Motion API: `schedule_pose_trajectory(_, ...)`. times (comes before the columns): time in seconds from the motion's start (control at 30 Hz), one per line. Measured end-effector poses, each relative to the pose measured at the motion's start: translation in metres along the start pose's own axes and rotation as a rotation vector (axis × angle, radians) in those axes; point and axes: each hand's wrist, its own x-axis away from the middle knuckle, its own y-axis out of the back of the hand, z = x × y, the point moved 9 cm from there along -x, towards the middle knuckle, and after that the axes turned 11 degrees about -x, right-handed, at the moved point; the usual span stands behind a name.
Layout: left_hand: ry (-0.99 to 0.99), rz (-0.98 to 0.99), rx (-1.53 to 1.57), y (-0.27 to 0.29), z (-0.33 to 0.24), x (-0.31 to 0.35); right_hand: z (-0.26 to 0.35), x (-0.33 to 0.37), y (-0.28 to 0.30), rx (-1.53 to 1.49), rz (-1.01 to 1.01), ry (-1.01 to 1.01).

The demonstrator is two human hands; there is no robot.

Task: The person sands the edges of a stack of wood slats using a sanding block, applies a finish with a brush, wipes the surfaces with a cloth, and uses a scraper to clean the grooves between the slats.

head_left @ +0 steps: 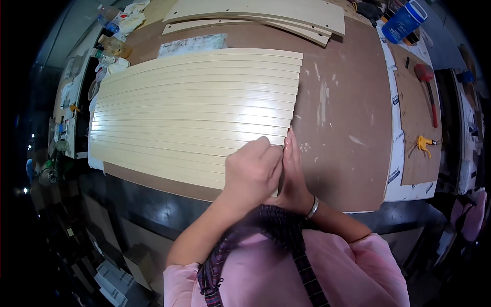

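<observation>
Long pale cream slats (194, 110) lie side by side across the brown board, their right ends stepping in a slant. My left hand (254, 166) is closed in a fist on top of the nearest slats, close to their right ends. What its fingers hold, if anything, is hidden. Against those right ends my right hand (292, 166) stands on edge, its fingers stretched out together and pointing away from me. The two hands nearly meet at the slat corner. A silver bracelet (313, 207) circles my right wrist.
The brown board (348, 102) carries stacked pale panels (255, 15) at the back and a wrapped flat pack (192, 45). At right are a blue jug (404, 21), a red-headed mallet (427, 89) and a yellow air blow gun (423, 145). Bottles (115, 47) stand at back left.
</observation>
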Motion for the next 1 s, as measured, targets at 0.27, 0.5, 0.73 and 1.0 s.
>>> schedule_pose_trajectory(0.27,0.019,-0.008,0.046,-0.001,0.003,0.0,0.001,-0.001,0.003,-0.012,-0.017,0.0)
schedule_pose_trajectory(0.5,-0.062,0.012,0.02,0.0,-0.003,-0.001,0.0,0.0,-0.001,-0.018,-0.025,0.008)
schedule_pose_trajectory(0.73,-0.084,0.08,0.047,0.001,-0.007,0.0,0.0,0.001,0.001,-0.017,-0.022,0.022)
schedule_pose_trajectory(1.0,-0.128,0.149,0.027,0.002,-0.011,-0.004,-0.004,0.002,-0.001,-0.02,-0.008,0.002)
